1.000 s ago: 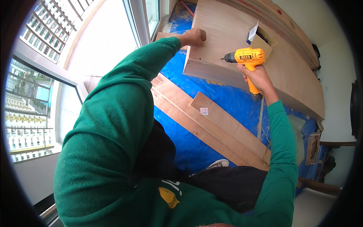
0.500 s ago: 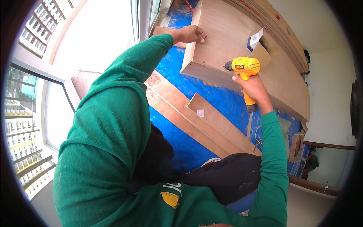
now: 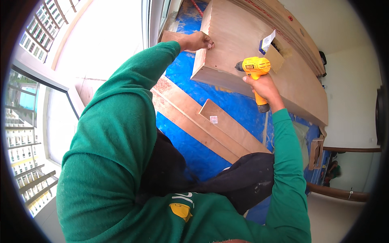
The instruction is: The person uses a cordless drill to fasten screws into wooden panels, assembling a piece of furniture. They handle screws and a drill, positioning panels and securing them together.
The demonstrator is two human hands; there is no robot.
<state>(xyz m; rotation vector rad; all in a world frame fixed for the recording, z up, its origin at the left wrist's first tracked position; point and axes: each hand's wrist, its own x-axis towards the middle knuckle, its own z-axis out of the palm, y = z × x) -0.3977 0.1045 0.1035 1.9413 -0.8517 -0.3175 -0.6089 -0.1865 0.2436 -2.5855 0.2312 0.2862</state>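
Observation:
My right hand [image 3: 265, 88] grips a yellow cordless drill [image 3: 257, 65] by its handle. The drill's black chuck points left, over the near side of a long wooden box-like panel [image 3: 231, 48]. At the panel's left end, my left hand [image 3: 198, 41] has its fingers pinched together just over the top face, close to the edge. Whatever lies between those fingertips is too small to make out. A small dark hole or spot shows on the top face near its close corner. Farther along the panel sits an opened small cardboard box [image 3: 274, 56] with dark contents, probably screws.
Loose wooden boards [image 3: 233, 125] lie on a blue tarp [image 3: 174, 125] before me. Long sheets [image 3: 300, 30] lean along the far side against the wall. A window frame [image 3: 60, 87] stands at my left. A small wooden frame [image 3: 315, 154] is at the right.
The drill in my right hand has shifted slightly left. My left hand has moved a little left and nearer along the panel's end. The whole view has drifted slightly.

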